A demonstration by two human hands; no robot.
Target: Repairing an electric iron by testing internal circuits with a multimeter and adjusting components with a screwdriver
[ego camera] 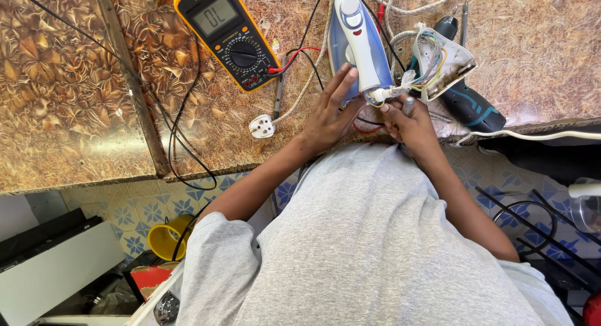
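Clothes iron [354,38], blue and white, lying near the table's [94,113] near edge, rear cover [446,63] off and coloured wires exposed. The left hand [327,116] lies open-fingered against the iron's body, steadying it; the right hand [410,122] is clenched round a slim tool, probably a probe, at the cord entry. Firm bracing should keep the tip on one contact. Multimeter [228,33] far left; cordless drill [469,100] right.

There is only one view — a camera on the person's head. It looks almost straight down, over the grey shirt [375,251], at the brown worktop [206,100] just in front. It sits close — the left hand [328,116] and right hand [413,122] are near the middle, the tiled floor [150,207] lower down.
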